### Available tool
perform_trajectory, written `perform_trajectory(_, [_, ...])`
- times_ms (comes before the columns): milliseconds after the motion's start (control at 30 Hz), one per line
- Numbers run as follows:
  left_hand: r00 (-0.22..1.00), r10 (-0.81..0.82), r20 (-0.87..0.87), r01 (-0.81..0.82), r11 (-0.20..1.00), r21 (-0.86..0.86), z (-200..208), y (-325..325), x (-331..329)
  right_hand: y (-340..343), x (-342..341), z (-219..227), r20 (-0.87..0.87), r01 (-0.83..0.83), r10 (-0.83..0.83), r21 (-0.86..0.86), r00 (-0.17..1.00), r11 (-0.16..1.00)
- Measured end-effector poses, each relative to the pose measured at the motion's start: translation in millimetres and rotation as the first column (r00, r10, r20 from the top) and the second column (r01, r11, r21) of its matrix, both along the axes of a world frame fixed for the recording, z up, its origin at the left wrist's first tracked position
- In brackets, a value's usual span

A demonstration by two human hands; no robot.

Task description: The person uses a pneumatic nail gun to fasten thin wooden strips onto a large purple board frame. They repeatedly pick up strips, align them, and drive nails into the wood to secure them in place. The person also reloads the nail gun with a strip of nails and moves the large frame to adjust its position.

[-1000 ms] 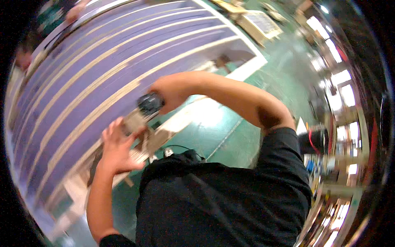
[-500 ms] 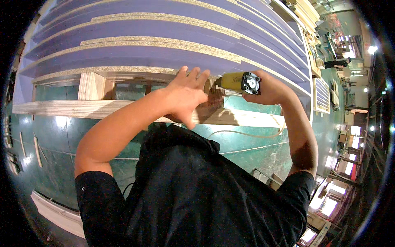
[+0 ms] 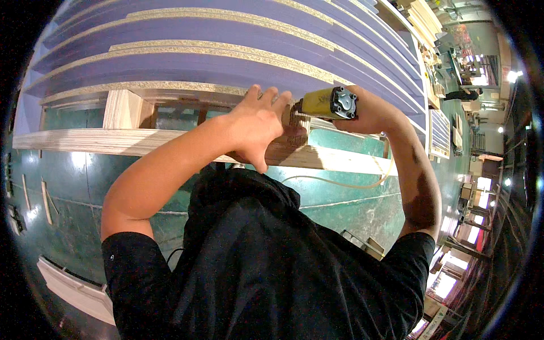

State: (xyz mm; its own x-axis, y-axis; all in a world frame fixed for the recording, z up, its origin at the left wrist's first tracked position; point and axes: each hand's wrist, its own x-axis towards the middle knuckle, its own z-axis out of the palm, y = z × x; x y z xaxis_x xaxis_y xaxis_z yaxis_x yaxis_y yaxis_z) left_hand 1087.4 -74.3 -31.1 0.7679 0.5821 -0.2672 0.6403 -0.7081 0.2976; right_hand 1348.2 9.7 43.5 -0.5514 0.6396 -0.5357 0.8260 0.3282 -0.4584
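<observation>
My right hand [image 3: 365, 110] is wrapped round a yellow nail gun [image 3: 319, 104] with a grey and black end cap. The gun lies roughly level, its front end pointing left at the far end of a short wooden crosspiece [image 3: 297, 129]. Just left of that crosspiece, my left hand [image 3: 260, 124] spreads over the gap between the long wooden rail [image 3: 90, 140] and the stacked boards. Its fingers reach to the far side and its thumb hangs toward me. What lies under the left palm is hidden.
Purple-grey boards [image 3: 187, 63] with raw chipboard edges are stacked beyond the rail. Another wooden block [image 3: 123, 110] bridges the rail at left. A thin pale hose [image 3: 345, 182] loops under the right forearm. Wood strips [image 3: 45, 203] lie on the green floor; another person [image 3: 463, 95] stands far right.
The rail and boards sit slightly higher in view. The nail gun has shifted a little up and left, still close to the crosspiece. My left hand keeps nearly the same pose.
</observation>
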Motion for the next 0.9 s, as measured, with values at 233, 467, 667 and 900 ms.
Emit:
perform_trajectory(233, [0.998,0.026,0.059,-0.027,0.999,0.026,-9.1,-4.6,-3.9,3.4,-24.6,14.9,0.179,-0.021,0.021,0.002,0.984,1.0])
perform_trajectory(467, [0.998,0.012,0.054,-0.013,1.0,0.022,-7.9,-3.1,-3.7,10.0,-17.4,8.9,0.071,-0.033,0.041,-0.1,0.997,0.994])
perform_trajectory(667, [0.998,0.021,0.065,-0.027,0.996,0.087,-13.9,-4.5,-5.3,10.7,-12.4,3.0,0.06,-0.057,0.06,-0.061,0.996,0.997])
perform_trajectory(900, [0.992,0.046,0.121,-0.063,0.989,0.136,-15.9,-5.3,-1.7,3.6,11.8,-3.2,0.008,-0.023,0.023,0.018,1.0,1.0])
